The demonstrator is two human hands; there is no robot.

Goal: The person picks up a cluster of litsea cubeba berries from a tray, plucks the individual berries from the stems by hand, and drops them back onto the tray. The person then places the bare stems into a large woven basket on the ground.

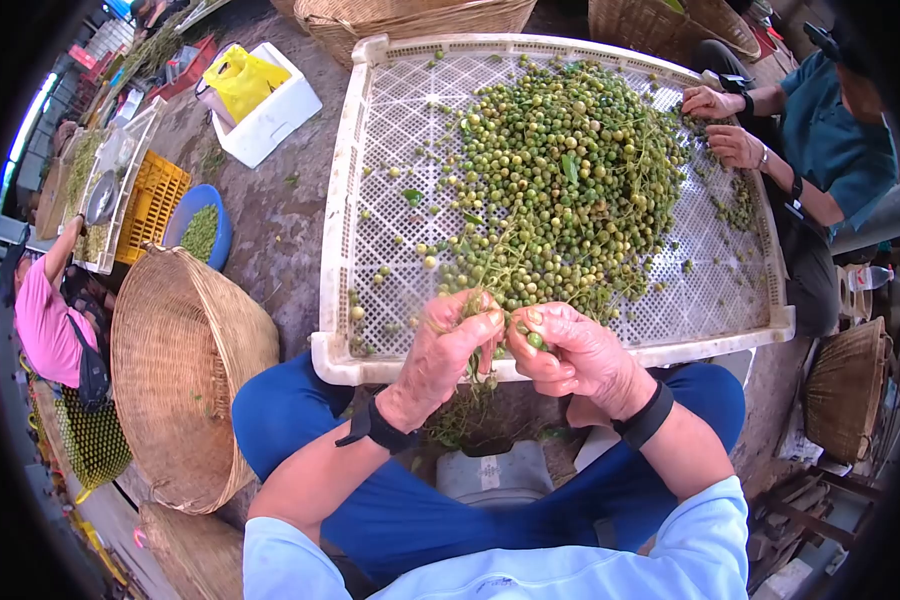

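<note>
Small round green fruits (570, 160) lie heaped with stems and a few leaves on a white mesh tray (338, 230). Over the near rim of the tray, my left hand (438, 350) is closed on a thin green fruit stem (498, 262). My right hand (588, 362) is beside it, thumb and fingers pinched around several green fruits (535, 340). The two hands almost meet at the fingertips. Loose stems (465, 415) hang and lie below the rim, between my knees.
Across the tray at right, a co-worker's hands (725, 125) handle fruit. Left stand a tall wicker basket (170, 370), a blue basin (225, 245) of green fruit and a white foam box (280, 120). Another person in pink (50, 325) works farther left. A grey bucket (495, 475) sits between my legs.
</note>
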